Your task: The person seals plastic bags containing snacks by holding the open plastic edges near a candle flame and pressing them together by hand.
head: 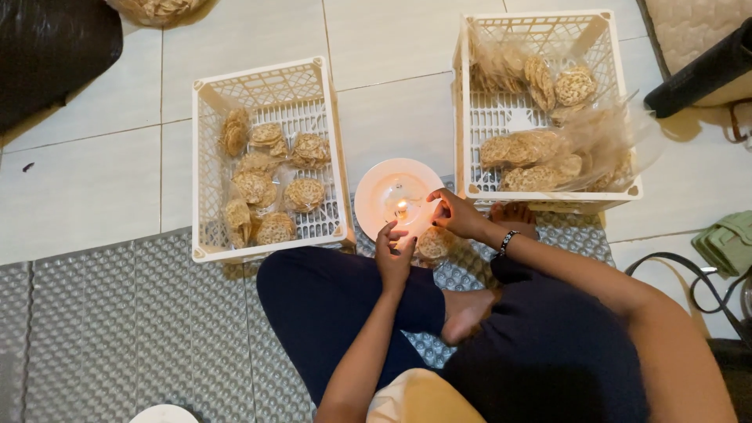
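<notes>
I sit cross-legged on a grey padded mat (pixel 117 329). My left hand (pixel 394 254) and my right hand (pixel 458 213) both pinch the edge of a clear plastic bag of round crackers (pixel 433 243), held close to a small flame (pixel 401 210). The flame burns on a candle standing on a white plate (pixel 376 188) in front of my knees. Just left of the plate stands a white plastic crate (pixel 205 141) with several small sealed cracker bags (pixel 266 188). To the right is a second white crate (pixel 462 102) with larger cracker bags (pixel 533 149).
White tiled floor (pixel 86 172) lies beyond the mat. A black bag (pixel 47 47) sits at the top left, a dark roll (pixel 697 70) at the top right, a green cloth (pixel 724 239) and black cables (pixel 705 282) at the right.
</notes>
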